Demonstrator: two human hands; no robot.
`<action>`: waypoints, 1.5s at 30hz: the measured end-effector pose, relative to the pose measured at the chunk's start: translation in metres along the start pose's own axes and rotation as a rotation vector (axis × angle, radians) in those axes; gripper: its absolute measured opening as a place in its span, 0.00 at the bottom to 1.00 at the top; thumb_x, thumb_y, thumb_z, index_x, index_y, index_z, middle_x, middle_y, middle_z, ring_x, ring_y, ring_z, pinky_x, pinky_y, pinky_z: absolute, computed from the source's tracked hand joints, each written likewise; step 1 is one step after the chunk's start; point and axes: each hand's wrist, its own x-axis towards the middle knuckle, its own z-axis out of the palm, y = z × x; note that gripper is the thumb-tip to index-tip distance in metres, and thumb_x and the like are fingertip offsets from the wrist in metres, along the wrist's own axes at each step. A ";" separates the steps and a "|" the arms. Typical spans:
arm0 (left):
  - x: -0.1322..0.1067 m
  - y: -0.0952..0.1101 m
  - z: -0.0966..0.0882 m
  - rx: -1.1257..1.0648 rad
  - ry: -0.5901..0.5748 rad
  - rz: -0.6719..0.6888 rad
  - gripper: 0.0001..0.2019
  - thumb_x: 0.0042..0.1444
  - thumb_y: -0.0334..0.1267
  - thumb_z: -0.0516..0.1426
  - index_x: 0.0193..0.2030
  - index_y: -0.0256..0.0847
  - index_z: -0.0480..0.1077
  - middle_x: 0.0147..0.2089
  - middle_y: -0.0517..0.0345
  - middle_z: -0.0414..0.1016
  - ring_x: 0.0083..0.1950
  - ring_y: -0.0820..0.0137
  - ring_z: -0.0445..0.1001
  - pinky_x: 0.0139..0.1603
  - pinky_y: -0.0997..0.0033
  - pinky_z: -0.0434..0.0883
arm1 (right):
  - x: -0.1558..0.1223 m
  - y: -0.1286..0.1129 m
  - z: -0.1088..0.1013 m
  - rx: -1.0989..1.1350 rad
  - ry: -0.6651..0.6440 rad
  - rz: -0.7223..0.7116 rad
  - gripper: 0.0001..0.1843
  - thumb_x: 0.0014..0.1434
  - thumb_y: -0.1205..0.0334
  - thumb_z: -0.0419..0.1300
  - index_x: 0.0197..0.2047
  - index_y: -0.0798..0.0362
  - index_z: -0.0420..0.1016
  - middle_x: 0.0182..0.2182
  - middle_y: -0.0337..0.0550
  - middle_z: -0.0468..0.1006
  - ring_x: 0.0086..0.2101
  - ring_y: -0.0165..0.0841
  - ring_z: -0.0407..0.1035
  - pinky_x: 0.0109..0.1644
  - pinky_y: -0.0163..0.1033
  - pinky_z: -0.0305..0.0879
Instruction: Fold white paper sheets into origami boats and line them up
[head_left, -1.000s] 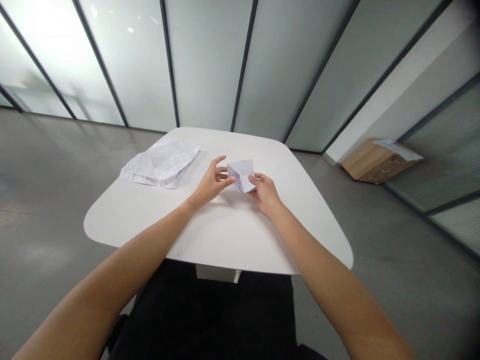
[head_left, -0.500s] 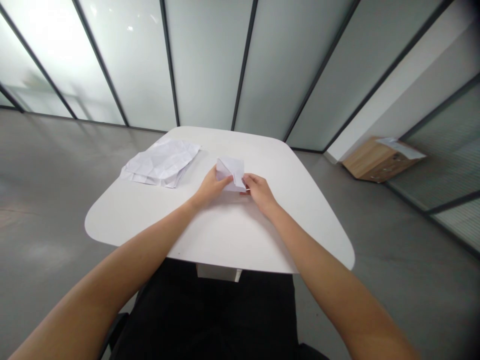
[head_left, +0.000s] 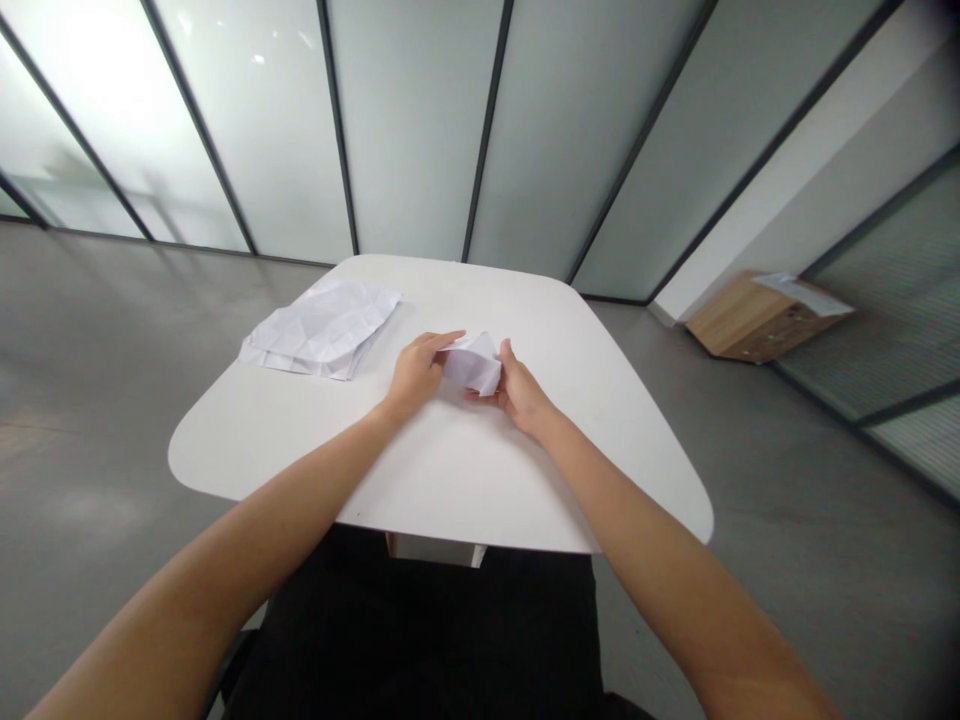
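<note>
Two bare hands on a folded white paper [head_left: 472, 363] near mid-table. L hand [head_left: 416, 375] has fingers pressed together, laid across the paper's left end; R hand [head_left: 517, 392] pinches its right end btw raised thumb and curled fingers. Can't tell if the paper touches the table top. On the rounded white table [head_left: 450, 490], a crumpled paper sheet [head_left: 319, 328] lies at far left, just beside L hand. Open room runs from the hands to the near edge, w/ more to the right than the left. Person's black trousers [head_left: 420, 630] show below that edge. On the grey floor [head_left: 825, 560] at right, a wood-grain box [head_left: 754, 318] carries a white sheet [head_left: 799, 293] on top; contents not visible. Frosted glass partition [head_left: 412, 130] behind.
</note>
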 end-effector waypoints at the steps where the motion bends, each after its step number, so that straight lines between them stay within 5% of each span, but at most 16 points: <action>1: 0.000 -0.002 0.001 0.008 -0.043 0.032 0.32 0.57 0.22 0.50 0.65 0.44 0.79 0.62 0.51 0.81 0.63 0.60 0.78 0.69 0.57 0.73 | 0.000 -0.001 -0.001 0.018 0.005 0.001 0.31 0.65 0.28 0.61 0.44 0.50 0.80 0.39 0.49 0.86 0.39 0.43 0.80 0.40 0.48 0.83; 4: -0.001 -0.007 0.002 0.004 -0.200 0.122 0.36 0.56 0.23 0.51 0.71 0.46 0.73 0.70 0.52 0.76 0.70 0.61 0.73 0.75 0.56 0.68 | 0.002 -0.005 -0.007 0.024 0.017 -0.007 0.18 0.62 0.44 0.70 0.43 0.49 0.80 0.39 0.46 0.86 0.39 0.42 0.80 0.40 0.46 0.82; 8: -0.002 -0.007 -0.001 -0.038 -0.336 0.174 0.33 0.64 0.38 0.60 0.76 0.44 0.66 0.75 0.47 0.70 0.74 0.55 0.69 0.77 0.50 0.64 | 0.005 -0.009 -0.020 -0.035 0.015 0.004 0.13 0.54 0.55 0.74 0.39 0.50 0.81 0.36 0.43 0.86 0.36 0.39 0.79 0.38 0.40 0.78; 11: 0.000 -0.007 -0.004 -0.094 -0.293 0.084 0.27 0.68 0.48 0.59 0.72 0.42 0.71 0.71 0.44 0.74 0.70 0.54 0.73 0.74 0.50 0.68 | 0.006 -0.010 -0.030 -0.109 0.001 0.005 0.14 0.51 0.54 0.76 0.37 0.51 0.82 0.33 0.43 0.86 0.34 0.37 0.78 0.38 0.37 0.73; 14: 0.002 -0.010 -0.005 -0.095 -0.229 0.003 0.24 0.66 0.48 0.62 0.66 0.43 0.74 0.66 0.47 0.79 0.66 0.56 0.77 0.71 0.51 0.70 | 0.008 -0.009 -0.037 -0.165 0.018 -0.038 0.19 0.49 0.51 0.77 0.40 0.51 0.83 0.35 0.42 0.86 0.34 0.36 0.78 0.37 0.37 0.71; 22: -0.001 -0.019 -0.009 0.063 -0.289 0.112 0.25 0.59 0.46 0.68 0.62 0.44 0.77 0.60 0.46 0.79 0.62 0.54 0.77 0.68 0.52 0.72 | 0.019 0.001 -0.053 -0.679 0.209 -0.201 0.17 0.55 0.53 0.74 0.47 0.48 0.85 0.30 0.40 0.83 0.30 0.36 0.74 0.40 0.41 0.70; 26: -0.001 -0.025 -0.010 0.198 -0.386 0.119 0.18 0.71 0.51 0.57 0.56 0.46 0.83 0.58 0.47 0.80 0.60 0.54 0.78 0.69 0.49 0.69 | 0.020 0.002 -0.058 -0.925 0.241 -0.322 0.15 0.57 0.53 0.74 0.48 0.45 0.86 0.36 0.42 0.85 0.35 0.38 0.76 0.48 0.45 0.71; 29: -0.001 -0.028 -0.009 0.257 -0.396 0.064 0.23 0.76 0.48 0.48 0.53 0.47 0.84 0.54 0.49 0.83 0.57 0.56 0.78 0.66 0.50 0.69 | 0.019 0.004 -0.060 -1.059 0.206 -0.345 0.18 0.60 0.51 0.73 0.52 0.45 0.84 0.40 0.43 0.85 0.36 0.38 0.76 0.49 0.45 0.70; 33: -0.006 -0.028 -0.012 0.369 -0.389 0.110 0.17 0.71 0.49 0.57 0.59 0.53 0.82 0.56 0.50 0.82 0.59 0.52 0.74 0.63 0.48 0.68 | 0.016 0.002 -0.062 -1.193 0.231 -0.417 0.16 0.63 0.50 0.71 0.51 0.46 0.83 0.46 0.47 0.82 0.41 0.40 0.75 0.51 0.45 0.69; 40: -0.009 -0.013 -0.015 0.446 -0.376 0.164 0.13 0.67 0.44 0.63 0.56 0.49 0.80 0.56 0.48 0.80 0.62 0.48 0.71 0.61 0.48 0.66 | 0.014 -0.009 -0.066 -1.255 -0.141 -0.497 0.14 0.60 0.51 0.74 0.46 0.46 0.83 0.42 0.44 0.82 0.45 0.42 0.73 0.53 0.44 0.65; 45: -0.006 -0.001 -0.019 0.403 -0.373 0.244 0.08 0.64 0.38 0.63 0.50 0.46 0.77 0.52 0.49 0.81 0.60 0.51 0.72 0.62 0.50 0.64 | 0.013 -0.012 -0.066 -1.252 -0.185 -0.408 0.20 0.51 0.48 0.79 0.42 0.47 0.83 0.34 0.39 0.79 0.36 0.38 0.70 0.42 0.41 0.61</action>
